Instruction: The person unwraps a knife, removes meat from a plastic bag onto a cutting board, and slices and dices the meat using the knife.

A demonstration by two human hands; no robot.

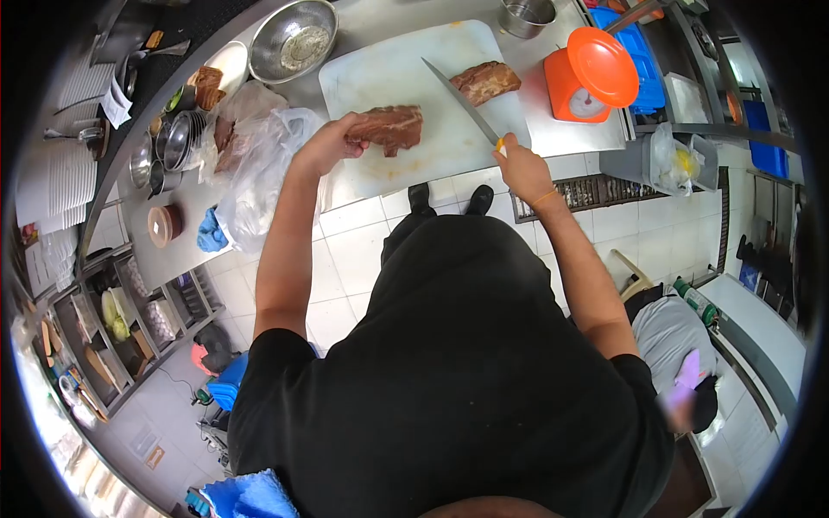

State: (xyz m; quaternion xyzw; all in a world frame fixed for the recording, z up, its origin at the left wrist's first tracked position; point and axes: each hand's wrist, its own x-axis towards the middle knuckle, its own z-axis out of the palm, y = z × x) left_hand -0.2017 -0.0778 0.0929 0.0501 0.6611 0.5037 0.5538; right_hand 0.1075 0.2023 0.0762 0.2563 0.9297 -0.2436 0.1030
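Note:
My left hand [328, 144] is closed on the left end of a reddish-brown slab of meat [389, 128], over the white cutting board [363, 82]. Whether the slab rests on the board or is slightly raised, I cannot tell. In my right hand [523, 173] is a long knife [466, 104] with a yellow handle, its blade angled toward the far left across the board. Just beyond the blade, a second piece of meat [485, 83] lies at the board's right side.
An orange kitchen scale [574, 82] stands right of the board, near a metal pot [528, 14]. Left are a steel colander bowl [294, 43], plastic bags [259, 186], a blue cloth [211, 231] and a lidded tub [164, 225]. Another person [678, 345] is behind on the right.

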